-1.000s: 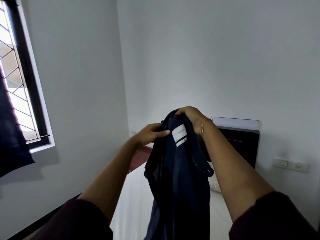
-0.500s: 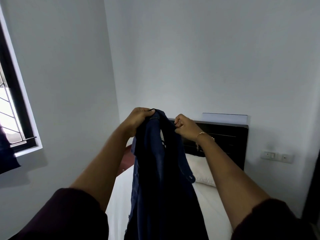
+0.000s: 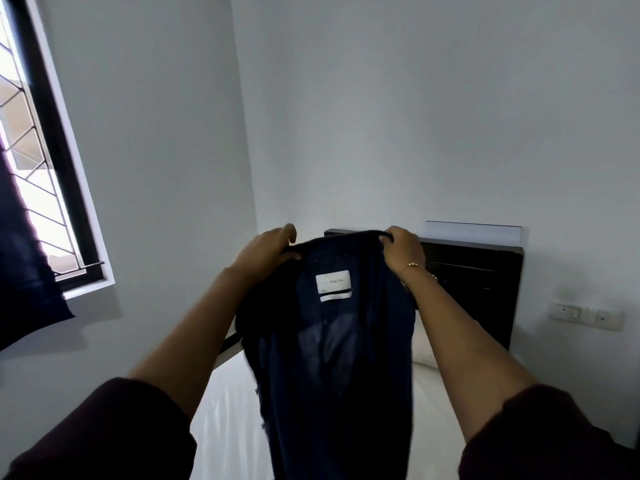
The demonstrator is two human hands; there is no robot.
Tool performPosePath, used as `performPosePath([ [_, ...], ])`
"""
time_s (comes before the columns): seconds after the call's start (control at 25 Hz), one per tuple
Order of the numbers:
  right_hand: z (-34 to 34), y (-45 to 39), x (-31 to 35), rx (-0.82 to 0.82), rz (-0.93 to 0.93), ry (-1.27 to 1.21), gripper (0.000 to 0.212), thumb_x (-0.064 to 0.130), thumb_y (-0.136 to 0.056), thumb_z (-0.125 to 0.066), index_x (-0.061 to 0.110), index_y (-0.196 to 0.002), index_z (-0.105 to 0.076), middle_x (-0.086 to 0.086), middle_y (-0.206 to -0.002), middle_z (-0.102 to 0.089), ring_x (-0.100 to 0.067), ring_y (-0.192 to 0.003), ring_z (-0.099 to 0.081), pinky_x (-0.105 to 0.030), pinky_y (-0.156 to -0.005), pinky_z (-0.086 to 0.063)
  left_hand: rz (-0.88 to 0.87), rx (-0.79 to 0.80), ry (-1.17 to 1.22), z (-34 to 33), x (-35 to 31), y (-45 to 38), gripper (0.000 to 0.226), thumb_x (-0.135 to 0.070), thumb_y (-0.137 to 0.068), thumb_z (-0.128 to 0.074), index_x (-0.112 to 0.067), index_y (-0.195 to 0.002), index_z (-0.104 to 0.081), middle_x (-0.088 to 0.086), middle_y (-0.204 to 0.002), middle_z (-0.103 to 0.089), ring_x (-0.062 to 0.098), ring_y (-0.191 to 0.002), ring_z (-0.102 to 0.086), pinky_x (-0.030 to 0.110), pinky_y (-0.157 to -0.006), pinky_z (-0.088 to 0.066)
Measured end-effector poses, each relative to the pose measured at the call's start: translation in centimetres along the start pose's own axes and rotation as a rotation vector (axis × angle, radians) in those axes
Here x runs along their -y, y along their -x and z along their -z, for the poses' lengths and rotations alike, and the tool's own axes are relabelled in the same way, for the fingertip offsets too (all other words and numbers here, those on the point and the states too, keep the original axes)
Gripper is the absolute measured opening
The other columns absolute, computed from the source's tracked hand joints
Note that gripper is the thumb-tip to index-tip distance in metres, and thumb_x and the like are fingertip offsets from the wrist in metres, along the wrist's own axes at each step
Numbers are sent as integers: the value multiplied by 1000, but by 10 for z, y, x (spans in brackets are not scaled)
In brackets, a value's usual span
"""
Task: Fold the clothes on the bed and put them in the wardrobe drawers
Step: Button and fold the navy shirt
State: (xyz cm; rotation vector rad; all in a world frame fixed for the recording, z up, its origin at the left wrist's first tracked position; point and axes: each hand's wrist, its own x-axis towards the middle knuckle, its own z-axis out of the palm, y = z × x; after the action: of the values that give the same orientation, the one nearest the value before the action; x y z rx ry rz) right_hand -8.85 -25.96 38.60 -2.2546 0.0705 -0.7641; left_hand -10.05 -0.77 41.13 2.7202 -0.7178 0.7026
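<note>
A navy blue shirt (image 3: pixel 339 358) hangs in the air above the bed (image 3: pixel 228 420), its inside facing me with a white label below the collar. My left hand (image 3: pixel 265 251) pinches the top edge at the left shoulder. My right hand (image 3: pixel 403 249), with a thin bracelet on the wrist, grips the top edge at the right shoulder. The shirt is spread flat between both hands and its lower part runs out of view at the bottom. The wardrobe drawers are not in view.
The bed has a white sheet, a white pillow (image 3: pixel 424 344) and a black headboard (image 3: pixel 485 282) against the far wall. A barred window (image 3: pixel 38 161) with a dark curtain (image 3: pixel 20 271) is at the left. Wall sockets (image 3: pixel 585 315) sit right of the headboard.
My hands have moved apart along the shirt's top edge, spreading the bunched shirt open. The label now faces me between them.
</note>
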Motion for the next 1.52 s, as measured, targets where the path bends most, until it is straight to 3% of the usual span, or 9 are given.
performPosePath([
  [0.2,14,-10,3,-99,34,158,34,31,-98,-44,0,-96,-59,-19,-102,-62,-35,-97,-57,-30,-66,-36,307,76,-331,-41,24,28,23,-12,-95,-39,-2,-115,-46,19,-109,-60,36,-97,-59,38,-77,-44],
  [0.44,4,2,-35,161,-126,96,50,40,-94,-50,0,-122,-42,-20,-123,-53,-36,-110,-53,-35,-80,-42,814,-308,302,-54,20,29,28,-5,-86,-36,-2,-105,-57,19,-106,-60,36,-96,-58,37,-78,-49],
  [0.6,15,5,-45,477,-9,316,34,26,-83,-69,9,-101,-46,-14,-106,-53,-23,-89,-50,-29,-74,-39,1064,-518,870,-35,24,21,21,-6,-87,-42,0,-97,-60,14,-99,-57,31,-87,-57,34,-66,-50],
  [0.68,15,0,-46,424,-3,390,21,23,-88,-64,8,-99,-54,-16,-107,-57,-25,-89,-53,-29,-73,-41,1050,-441,1108,-31,19,23,19,-13,-88,-48,-1,-94,-61,14,-90,-60,26,-77,-58,27,-56,-49],
  [0.84,1,-8,-40,324,-382,-320,16,12,-95,-41,7,-101,-54,-14,-106,-57,-29,-94,-57,-32,-68,-49,842,-162,1429,-33,-1,29,32,-15,-96,-35,-5,-72,-53,6,-44,-48,14,-36,-43,15,-38,-39],
  [0.96,-2,-5,-21,344,-568,-909,23,4,-98,-32,4,-104,-54,-13,-96,-56,-23,-83,-57,-33,-51,-55,841,-137,1459,-37,-9,23,24,-20,-95,-36,-6,-91,-55,8,-70,-56,18,-61,-53,25,-53,-47],
  [1.12,-2,1,-12,526,-524,-1148,17,-5,-88,-37,3,-92,-51,-15,-97,-54,-25,-90,-56,-39,-77,-57,765,-69,1593,-42,-4,21,33,-13,-92,-22,-1,-100,-52,16,-93,-57,26,-86,-56,33,-77,-48],
  [1.32,-11,2,-31,396,-67,61,34,-2,-88,-50,2,-122,-46,-15,-114,-53,-25,-101,-53,-30,-84,-46,572,-69,394,-55,11,19,17,2,-85,-47,4,-90,-63,22,-92,-62,34,-89,-61,36,-73,-47],
  [1.52,-24,8,-34,391,122,350,32,-1,-91,-48,0,-123,-47,-20,-122,-54,-32,-109,-55,-33,-88,-44,524,-125,-86,-61,-2,22,23,-8,-91,-39,-2,-100,-60,18,-104,-59,36,-98,-55,36,-73,-42],
])
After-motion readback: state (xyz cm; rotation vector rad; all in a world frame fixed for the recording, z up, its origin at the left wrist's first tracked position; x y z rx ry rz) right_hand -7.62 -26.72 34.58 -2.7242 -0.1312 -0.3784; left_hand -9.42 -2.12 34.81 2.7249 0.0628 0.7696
